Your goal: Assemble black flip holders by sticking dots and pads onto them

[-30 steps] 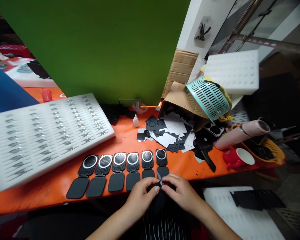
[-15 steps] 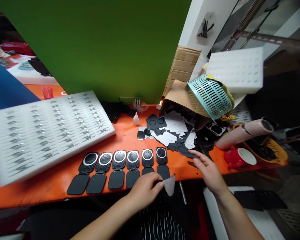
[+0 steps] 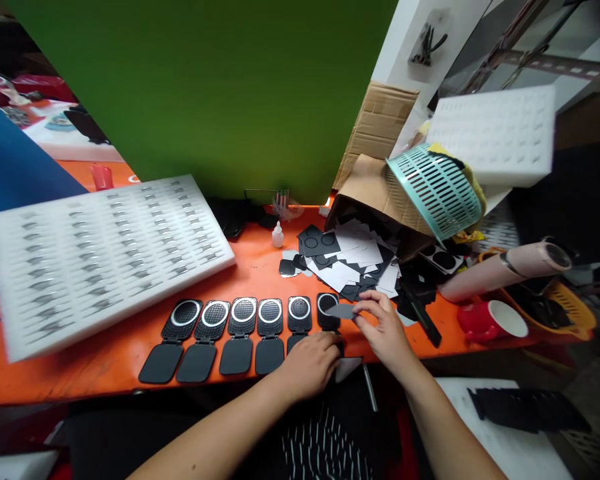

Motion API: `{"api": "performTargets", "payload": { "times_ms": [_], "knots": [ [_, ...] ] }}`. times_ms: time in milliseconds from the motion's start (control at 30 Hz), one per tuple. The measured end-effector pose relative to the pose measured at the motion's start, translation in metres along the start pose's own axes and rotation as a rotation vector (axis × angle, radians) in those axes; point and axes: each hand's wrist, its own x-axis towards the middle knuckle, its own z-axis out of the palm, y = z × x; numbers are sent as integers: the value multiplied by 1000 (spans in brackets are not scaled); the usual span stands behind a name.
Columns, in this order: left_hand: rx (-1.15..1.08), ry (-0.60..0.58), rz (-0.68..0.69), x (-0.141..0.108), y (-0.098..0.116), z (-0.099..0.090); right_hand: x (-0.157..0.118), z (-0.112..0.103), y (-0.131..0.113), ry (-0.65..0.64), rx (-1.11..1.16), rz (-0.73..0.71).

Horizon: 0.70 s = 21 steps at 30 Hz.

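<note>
Head view; clock bearings are running from the right hand.

- Right hand: pinching a thin grey piece between thumb and fingers; the piece is pointing to nine o'clock, partly covering the ringed panel of the sixth case.
- Left hand: lying at eight o'clock, palm down, fingers curling over the near end of the row; whether it is gripping the pale piece just beside its fingertips, one cannot tell.
- Hinged black cases, six counting the sixth: lying open in a row toward nine o'clock on the orange worktop.
- Slotted white foam block: resting at nine o'clock, beyond the row.
- White dropper bottle: standing at ten o'clock.
- Black and white card pieces: heaping at eleven o'clock, spilling from a cardboard box at twelve.
- Teal basket: tilting at one o'clock.
- Pink flask: leaning at two o'clock.
- Red mug: sitting at three o'clock.
</note>
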Motion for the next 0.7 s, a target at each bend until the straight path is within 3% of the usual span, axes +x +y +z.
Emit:
{"api": "performTargets", "payload": {
  "times_ms": [67, 200, 367, 700],
  "knots": [
    [-8, 12, -1, 0, -1, 2, 4, 10, 12, 3, 171, 102],
    [-10, 23, -16, -1, -2, 5, 9, 35, 39, -128, 493, 312],
    [-8, 11, -24, -1, -3, 7, 11, 50, 55, -238, 498, 268],
    [-12, 11, -38, -1, -3, 9, 15, 52, 67, -234, 417, 247]
  ]
}}
